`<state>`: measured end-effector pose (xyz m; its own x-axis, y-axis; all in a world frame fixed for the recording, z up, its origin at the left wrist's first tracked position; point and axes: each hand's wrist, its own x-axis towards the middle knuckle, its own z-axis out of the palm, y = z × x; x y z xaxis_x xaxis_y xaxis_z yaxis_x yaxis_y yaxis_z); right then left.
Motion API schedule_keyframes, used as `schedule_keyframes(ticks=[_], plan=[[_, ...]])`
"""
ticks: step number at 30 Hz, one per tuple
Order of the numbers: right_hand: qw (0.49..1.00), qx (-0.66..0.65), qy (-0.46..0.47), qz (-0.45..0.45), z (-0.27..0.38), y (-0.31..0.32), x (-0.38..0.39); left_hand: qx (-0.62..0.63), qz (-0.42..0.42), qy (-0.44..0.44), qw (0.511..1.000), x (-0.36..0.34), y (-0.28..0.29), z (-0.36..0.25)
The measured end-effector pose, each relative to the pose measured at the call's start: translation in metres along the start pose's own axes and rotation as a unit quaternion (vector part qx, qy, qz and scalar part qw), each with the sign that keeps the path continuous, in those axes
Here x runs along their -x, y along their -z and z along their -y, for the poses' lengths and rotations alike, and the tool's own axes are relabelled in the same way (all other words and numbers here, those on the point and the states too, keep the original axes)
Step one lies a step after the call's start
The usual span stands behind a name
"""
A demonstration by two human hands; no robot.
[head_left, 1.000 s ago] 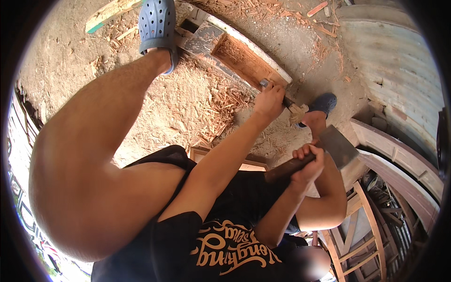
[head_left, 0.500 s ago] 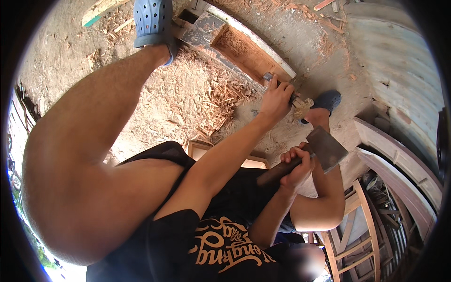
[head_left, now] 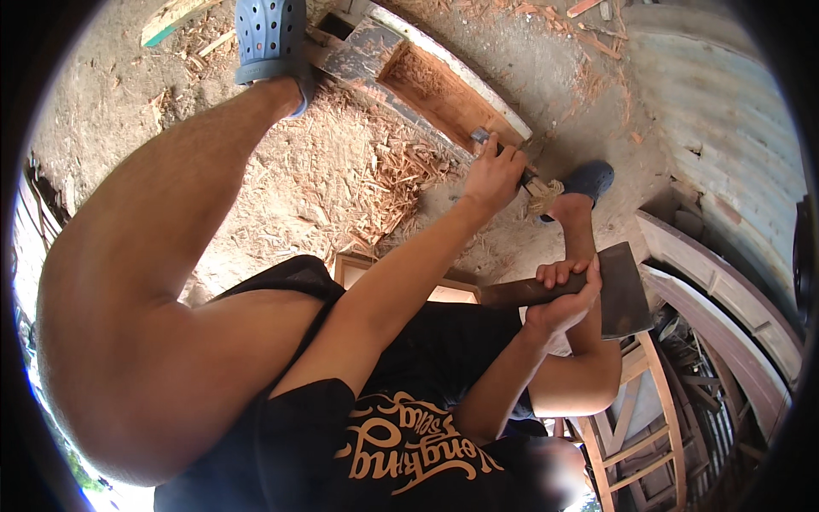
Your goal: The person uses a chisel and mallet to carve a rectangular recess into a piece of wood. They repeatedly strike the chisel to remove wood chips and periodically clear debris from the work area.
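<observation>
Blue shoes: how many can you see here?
2. One blue perforated clog at the top, beside the hollowed wooden block; one darker blue shoe right of the left hand.

Under me, bare dusty dirt ground, thick with pale wood chips and shavings. A long hollowed reddish wooden beam lies across it, my blue perforated clogs planted beside it.
</observation>
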<state>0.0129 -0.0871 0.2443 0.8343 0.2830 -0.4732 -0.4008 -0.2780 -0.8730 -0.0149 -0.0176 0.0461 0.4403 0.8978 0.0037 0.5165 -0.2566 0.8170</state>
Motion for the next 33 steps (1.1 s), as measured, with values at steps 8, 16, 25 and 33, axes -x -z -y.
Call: schedule_keyframes(ticks=[8, 16, 25, 33], plan=[[0.973, 0.040, -0.221, 0.059, -0.033, 0.000, -0.015, 0.014, 0.056, -0.011, 0.998, -0.008, 0.005, 0.007], [0.983, 0.098, -0.158, -0.009, -0.057, -0.012, -0.023, -0.025, 0.039, -0.048, 0.998, -0.003, -0.003, 0.007], [0.985, 0.043, -0.162, -0.035, -0.055, -0.012, -0.022, -0.016, 0.052, -0.033, 0.998, -0.002, -0.002, 0.005], [0.984, 0.054, -0.166, -0.027, -0.038, -0.009, -0.019, -0.011, 0.074, -0.042, 0.996, -0.007, 0.006, 0.004]])
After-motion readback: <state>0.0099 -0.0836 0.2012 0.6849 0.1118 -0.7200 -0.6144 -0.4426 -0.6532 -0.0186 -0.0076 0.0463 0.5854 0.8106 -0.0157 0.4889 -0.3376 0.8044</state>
